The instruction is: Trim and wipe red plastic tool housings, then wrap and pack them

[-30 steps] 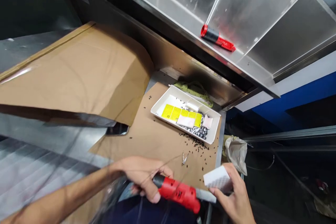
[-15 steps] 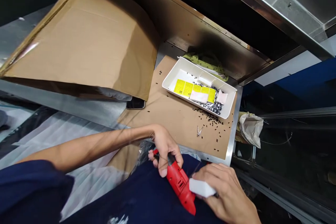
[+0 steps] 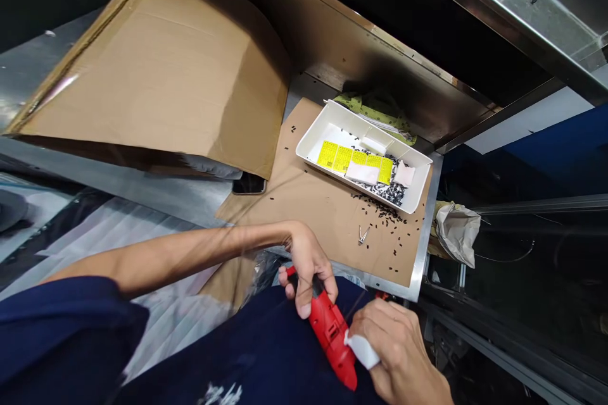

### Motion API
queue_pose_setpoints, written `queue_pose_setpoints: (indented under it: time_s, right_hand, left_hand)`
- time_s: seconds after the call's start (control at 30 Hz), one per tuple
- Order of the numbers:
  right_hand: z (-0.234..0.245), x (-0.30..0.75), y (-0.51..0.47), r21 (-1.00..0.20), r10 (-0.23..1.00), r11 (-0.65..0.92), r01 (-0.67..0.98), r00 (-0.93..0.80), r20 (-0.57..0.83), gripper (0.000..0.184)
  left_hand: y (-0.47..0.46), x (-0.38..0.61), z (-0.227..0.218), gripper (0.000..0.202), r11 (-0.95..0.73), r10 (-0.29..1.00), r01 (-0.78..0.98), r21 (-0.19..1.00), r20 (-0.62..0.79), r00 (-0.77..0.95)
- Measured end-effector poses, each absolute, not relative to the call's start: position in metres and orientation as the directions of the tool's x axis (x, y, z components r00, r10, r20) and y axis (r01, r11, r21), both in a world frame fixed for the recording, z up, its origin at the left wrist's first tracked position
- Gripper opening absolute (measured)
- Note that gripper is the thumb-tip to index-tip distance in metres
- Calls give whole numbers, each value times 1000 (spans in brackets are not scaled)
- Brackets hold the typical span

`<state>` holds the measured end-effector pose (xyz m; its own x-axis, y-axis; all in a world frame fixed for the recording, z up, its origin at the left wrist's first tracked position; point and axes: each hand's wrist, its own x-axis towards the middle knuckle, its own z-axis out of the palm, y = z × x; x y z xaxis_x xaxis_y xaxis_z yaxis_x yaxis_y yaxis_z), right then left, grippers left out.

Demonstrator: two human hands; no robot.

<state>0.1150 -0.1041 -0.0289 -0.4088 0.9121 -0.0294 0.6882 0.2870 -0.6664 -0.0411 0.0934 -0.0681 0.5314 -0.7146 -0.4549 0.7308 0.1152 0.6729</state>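
Observation:
My left hand (image 3: 311, 269) is closed around the black upper part of a red-and-black tool body (image 3: 329, 332), which slants down over my lap. Vents and small screw holes show along its red casing, though its exact kind is unclear. Gripped in my right hand (image 3: 392, 348) is a soft-looking white piece (image 3: 363, 350), perhaps a wipe or sponge. Its near end touches the side of the red casing, and my fingers hide the rest of it.
A white tray (image 3: 311, 149) holds yellow labels (image 3: 342, 158), pale pads and many small black pieces. More black pieces and tweezer-like metal tool (image 3: 363, 235) lie on the cardboard sheet (image 3: 327, 215). Left stands a large cardboard box (image 3: 190, 69), a phone (image 3: 249, 183) by its corner.
The white piece has shifted along the casing and turned, its outer end now tilting lower. My right hand has moved slightly left; the left hand keeps its hold on the tool body.

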Motion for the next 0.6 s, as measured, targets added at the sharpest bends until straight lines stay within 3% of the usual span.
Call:
queue_pose_setpoints:
  time_s: [0.6]
  right_hand:
    - [-32,118,-100,-650,905,292,702,-422,-49,19]
  left_hand:
    - [94,-35,-68,45,103,-728,725,681,-446,521]
